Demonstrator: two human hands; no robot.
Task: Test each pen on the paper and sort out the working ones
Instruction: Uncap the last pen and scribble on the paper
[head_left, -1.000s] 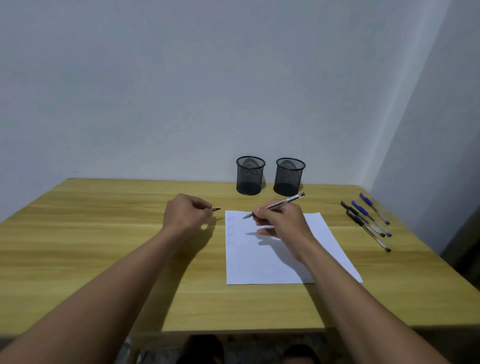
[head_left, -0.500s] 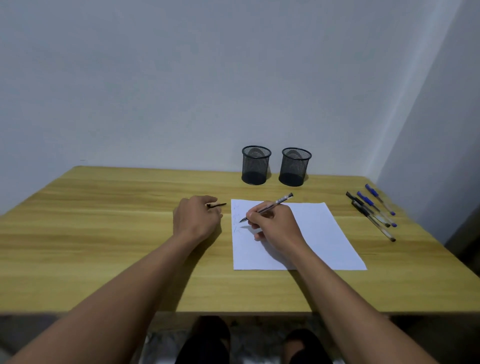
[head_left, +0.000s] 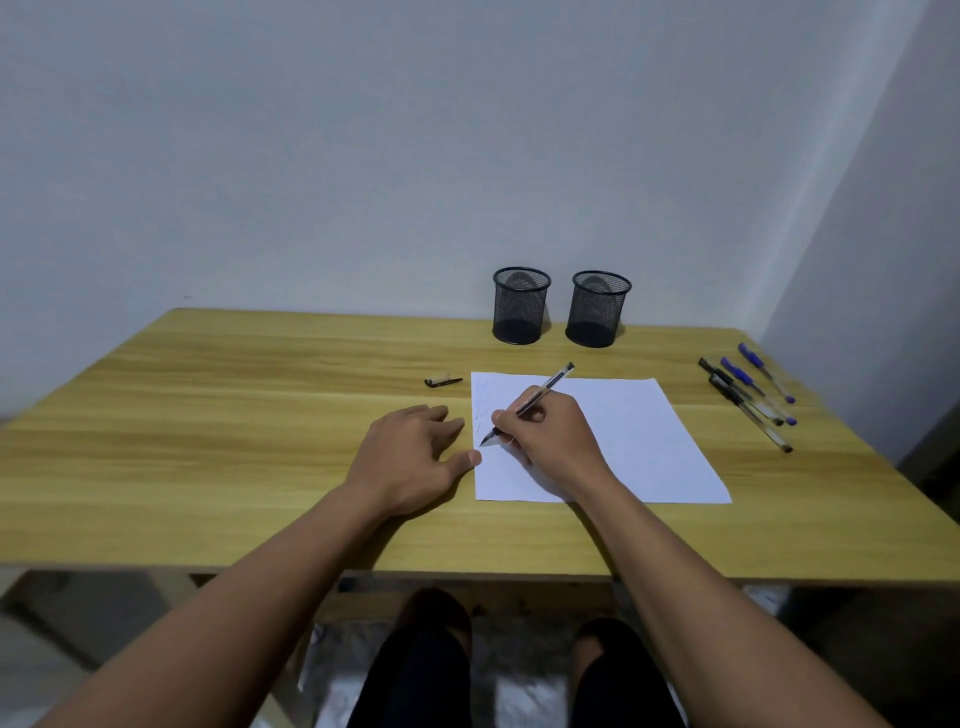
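A white sheet of paper (head_left: 639, 441) lies on the wooden table (head_left: 234, 415), with faint scribbles along its left edge. My right hand (head_left: 550, 441) grips a clear pen (head_left: 545, 389) in a writing hold, its tip touching the paper near the left edge. My left hand (head_left: 415, 457) lies flat on the table beside the paper, thumb at the sheet's edge, holding nothing. A black pen cap (head_left: 443, 382) lies on the table just left of the paper's far corner. Several capped pens (head_left: 748, 395), black and blue, lie in a row at the right.
Two black mesh pen cups (head_left: 521, 306) (head_left: 598, 309) stand side by side at the back of the table against the wall. A second wall closes in on the right. My knees show below the table's front edge.
My left hand let go of the pen cap, which now lies on the table, and flattened beside the paper. My right hand lowered the pen tip onto the sheet.
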